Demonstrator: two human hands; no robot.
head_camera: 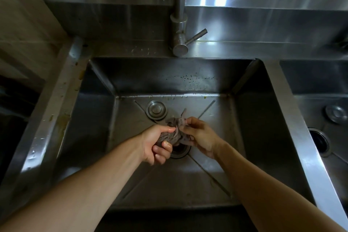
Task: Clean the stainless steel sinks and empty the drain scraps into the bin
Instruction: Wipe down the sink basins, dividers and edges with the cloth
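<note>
A: What are the hands doing?

B: Both are low in the left sink point(98, 118), just above the open drain point(180, 149), working one grey rag point(172, 133). The left hand point(156, 144) has its fingers curled tight round the near end, thumb laid over the top. The right hand point(199, 136) pinches the far end between thumb and fingertips, the other fingers bent loosely.

A: Is the rag touching the sink floor?

B: I cannot tell; it is bunched between the hands, with one thin strip sticking up towards the far wall.

A: And the drain itself?

B: Its ring shows just under the left hand's knuckles, partly hidden by the rag. A round plug point(156, 109) lies on the floor to the far left of it, apart from the hands.

A: Any dirt?

B: Small yellowish bits along the far edge of the floor and on the left rim, and droplets on the far wall.

A: The other basin?

B: The right sink point(310, 81) has its own open drain point(320, 141) and a round plug point(336, 113) beyond it. The tap point(179, 24) stands behind the left sink, lever pointing right.
</note>
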